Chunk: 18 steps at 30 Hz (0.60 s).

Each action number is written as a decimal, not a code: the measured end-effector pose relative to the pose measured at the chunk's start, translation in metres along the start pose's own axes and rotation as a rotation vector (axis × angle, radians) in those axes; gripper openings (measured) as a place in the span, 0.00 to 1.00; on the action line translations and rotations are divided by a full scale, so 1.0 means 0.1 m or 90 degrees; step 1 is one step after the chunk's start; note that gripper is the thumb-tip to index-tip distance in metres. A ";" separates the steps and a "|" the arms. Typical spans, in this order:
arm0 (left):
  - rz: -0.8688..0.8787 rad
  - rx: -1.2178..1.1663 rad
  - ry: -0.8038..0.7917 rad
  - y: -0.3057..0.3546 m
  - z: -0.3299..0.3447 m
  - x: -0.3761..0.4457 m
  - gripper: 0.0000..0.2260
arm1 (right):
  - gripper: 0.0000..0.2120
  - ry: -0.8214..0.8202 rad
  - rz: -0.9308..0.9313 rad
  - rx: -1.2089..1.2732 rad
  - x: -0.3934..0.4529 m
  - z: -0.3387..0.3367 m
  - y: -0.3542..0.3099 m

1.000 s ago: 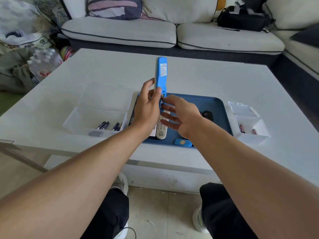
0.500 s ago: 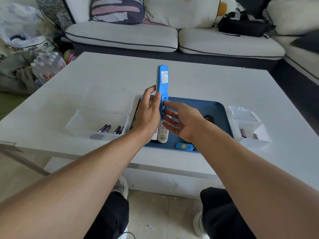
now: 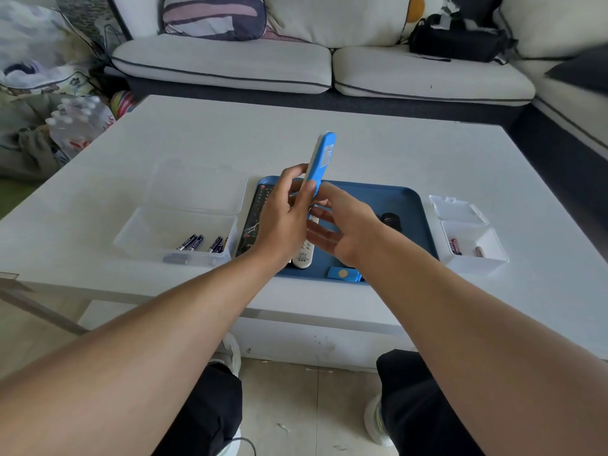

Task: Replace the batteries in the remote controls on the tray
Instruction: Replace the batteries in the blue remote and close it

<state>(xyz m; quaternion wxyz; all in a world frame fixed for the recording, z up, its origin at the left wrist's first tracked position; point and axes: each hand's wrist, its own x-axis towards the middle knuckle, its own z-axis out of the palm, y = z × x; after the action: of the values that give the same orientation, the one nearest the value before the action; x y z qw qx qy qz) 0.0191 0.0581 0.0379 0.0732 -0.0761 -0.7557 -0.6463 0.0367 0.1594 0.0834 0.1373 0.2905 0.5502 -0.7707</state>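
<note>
Left grip (image 3: 283,222): closed around the lower part of a blue remote (image 3: 321,162), thumb on the near side, fingers wrapped behind it.
Blue remote: held above the tray, nearly upright with its top leaning a little to the right; the blue back with a small white label faces the camera.
Right grip (image 3: 342,225): open, fingers spread, nothing held; the fingertips sit just to the right of the left grip, at the lower end of the blue remote. Whether they touch it cannot be told.
Tray (image 3: 408,205): dark blue, lying on the white surface (image 3: 362,143) directly below both grips.
Black remote (image 3: 255,218): flat on the tray, below and left of the left grip, partly hidden by it.
White remote (image 3: 304,255): flat on the tray beneath the two grips, its near end showing.
Blue cover (image 3: 343,274): small piece lying on the tray's near edge, below the right grip.
Left box (image 3: 144,232): clear plastic, on the surface left of the left grip, holding several dark batteries (image 3: 197,242).
Right box (image 3: 493,255): small, clear, lid open, on the surface right of the right grip, with two reddish batteries (image 3: 455,245) inside.
</note>
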 end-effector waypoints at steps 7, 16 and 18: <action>-0.159 -0.160 0.081 0.07 0.02 0.07 0.07 | 0.04 0.020 -0.166 -0.161 0.06 -0.01 0.07; -0.235 -0.227 0.031 0.05 -0.08 0.13 0.09 | 0.03 0.000 -0.266 -0.284 0.06 -0.12 -0.01; -0.250 -0.205 0.018 0.03 -0.13 0.16 0.10 | 0.03 -0.018 -0.237 -0.165 0.05 -0.13 -0.08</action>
<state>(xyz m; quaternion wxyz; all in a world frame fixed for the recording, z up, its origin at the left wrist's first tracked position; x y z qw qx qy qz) 0.0047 0.0459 0.0465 -0.0565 0.0704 -0.6423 -0.7611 0.0323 0.1748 0.0835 0.0362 0.1530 0.6871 -0.7093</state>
